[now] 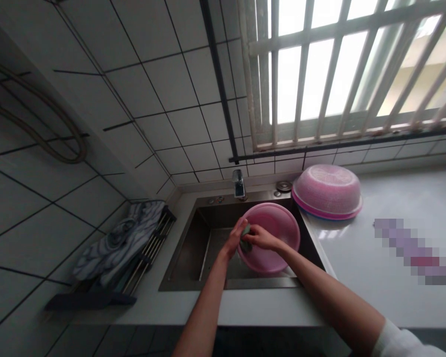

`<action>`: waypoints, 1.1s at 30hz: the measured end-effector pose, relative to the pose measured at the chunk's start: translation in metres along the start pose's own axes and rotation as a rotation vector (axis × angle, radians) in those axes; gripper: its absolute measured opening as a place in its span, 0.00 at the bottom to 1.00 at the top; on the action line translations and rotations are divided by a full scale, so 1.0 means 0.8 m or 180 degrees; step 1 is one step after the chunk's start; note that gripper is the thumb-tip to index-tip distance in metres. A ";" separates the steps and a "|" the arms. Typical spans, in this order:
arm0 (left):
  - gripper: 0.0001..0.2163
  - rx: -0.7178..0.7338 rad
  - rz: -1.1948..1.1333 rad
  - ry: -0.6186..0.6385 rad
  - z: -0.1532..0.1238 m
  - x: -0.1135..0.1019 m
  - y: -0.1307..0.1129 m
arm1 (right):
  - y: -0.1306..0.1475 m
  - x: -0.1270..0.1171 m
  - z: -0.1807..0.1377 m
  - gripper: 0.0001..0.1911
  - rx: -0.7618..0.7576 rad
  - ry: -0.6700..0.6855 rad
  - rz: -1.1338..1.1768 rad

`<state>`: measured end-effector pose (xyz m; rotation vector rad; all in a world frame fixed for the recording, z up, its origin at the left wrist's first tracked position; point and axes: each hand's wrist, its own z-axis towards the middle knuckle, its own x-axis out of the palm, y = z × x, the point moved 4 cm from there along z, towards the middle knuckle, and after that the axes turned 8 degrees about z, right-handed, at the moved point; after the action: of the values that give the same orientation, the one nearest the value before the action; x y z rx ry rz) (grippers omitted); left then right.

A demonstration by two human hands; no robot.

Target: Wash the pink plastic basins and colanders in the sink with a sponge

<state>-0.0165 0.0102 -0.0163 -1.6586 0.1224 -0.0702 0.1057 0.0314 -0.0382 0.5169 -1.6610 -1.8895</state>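
Note:
A round pink basin (280, 223) is in the steel sink (196, 243), tilted so that its inside faces me. At the basin's left rim, my left hand (235, 239) is closed over the edge. My right hand (262, 237) pinches a soft dark-green piece (247, 244), perhaps a cloth or scouring pad, against the inside wall close to my left fingers. Its exact kind is hard to make out. The faucet (238, 183) stands just behind the basin.
Right of the sink, an upturned pink strainer basket (329, 191) rests on the white counter (349, 263). A blurred-out patch (412, 250) covers something there. Left is a rack (152, 253) with a grey patterned cloth (122, 238). A barred window (319, 74) is behind.

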 end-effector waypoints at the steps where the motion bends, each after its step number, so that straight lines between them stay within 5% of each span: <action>1: 0.29 0.0018 -0.0026 0.0045 0.001 0.001 0.001 | 0.002 -0.007 0.001 0.14 -0.0089 -0.0367 0.0023; 4: 0.29 0.0063 -0.0071 0.0153 0.002 0.005 0.002 | 0.007 -0.025 0.000 0.16 -0.0273 -0.1185 0.0064; 10: 0.32 -0.0004 0.0140 -0.0044 0.000 0.000 -0.004 | 0.001 -0.001 0.002 0.15 -0.0106 0.0007 -0.0106; 15: 0.31 0.0115 0.0167 0.0037 -0.003 0.006 -0.011 | 0.008 -0.028 -0.001 0.17 -0.0253 -0.1154 -0.0101; 21: 0.32 0.0023 0.0206 0.0003 -0.005 0.002 -0.006 | 0.005 0.000 0.000 0.16 0.0027 -0.0064 0.0017; 26: 0.31 0.0148 0.0238 0.0088 -0.004 0.006 -0.010 | 0.008 -0.027 -0.001 0.17 -0.0094 -0.1104 0.0176; 31: 0.29 0.0018 0.0242 -0.0010 -0.006 0.006 -0.013 | 0.001 -0.009 0.003 0.18 -0.0063 -0.0302 0.0047; 33: 0.29 0.0052 0.0216 -0.0015 -0.006 0.005 -0.014 | -0.001 -0.009 0.004 0.17 -0.0092 -0.0416 0.0016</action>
<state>-0.0128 0.0058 -0.0044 -1.6368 0.1741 -0.0158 0.1090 0.0386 -0.0388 0.3844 -1.7126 -1.9777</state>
